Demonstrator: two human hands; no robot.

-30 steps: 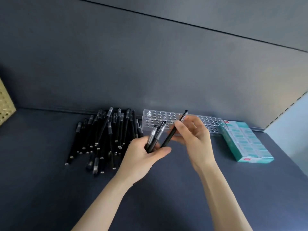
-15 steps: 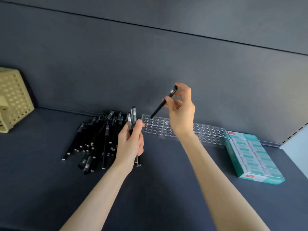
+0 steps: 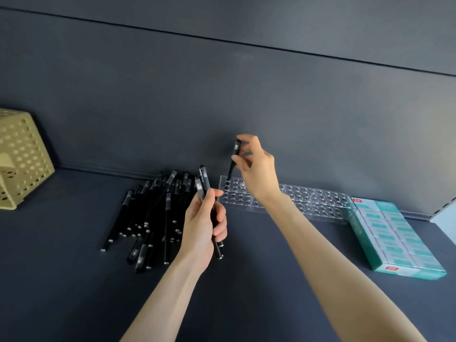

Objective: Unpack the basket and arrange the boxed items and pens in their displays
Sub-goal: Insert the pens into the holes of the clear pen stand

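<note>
Dark shelf: our right hand (image 3: 256, 166) has swung its pinched pen (image 3: 234, 161) upright, tip entering the clear rack (image 3: 283, 201) at twelve o'clock. Our left hand (image 3: 203, 227) grips two spare pens (image 3: 204, 186), so slotting begins.

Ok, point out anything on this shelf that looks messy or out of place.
The loose black pens lie in a crossed, untidy heap left of the clear holder, whose holes all look empty except where the right hand lowers one pen. The yellow basket lies tipped on its side. The green boxes look neat.
</note>
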